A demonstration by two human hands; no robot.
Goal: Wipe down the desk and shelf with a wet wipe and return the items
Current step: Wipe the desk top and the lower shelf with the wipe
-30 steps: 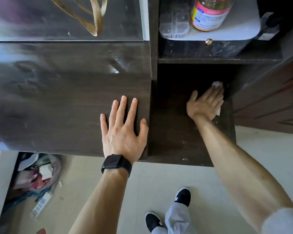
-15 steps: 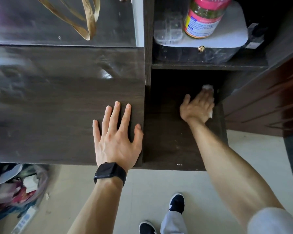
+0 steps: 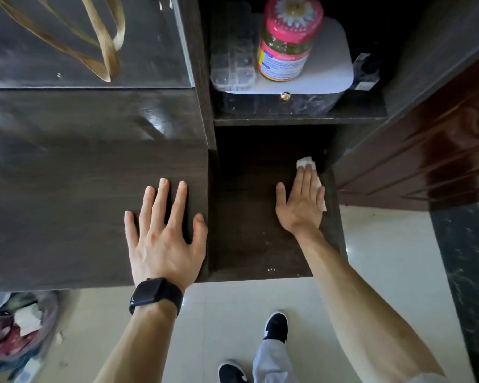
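Observation:
A dark wooden desk fills the left of the view. My left hand, with a black watch on the wrist, lies flat on it near its right edge, fingers spread. To the right is a lower dark shelf. My right hand presses flat on a white wet wipe near the shelf's back right corner; the wipe shows past the fingertips and along the hand's right side.
Above the lower shelf, an upper shelf holds a white-topped box with a pink-lidded jar and a clear plastic organiser. A tan strap lies at the desk's back. A reddish door stands right; clutter on the floor.
My right hand with the wipe has turned from slanting right to pointing straight back and now lies flatter on the shelf. My left hand stays planted on the desk.

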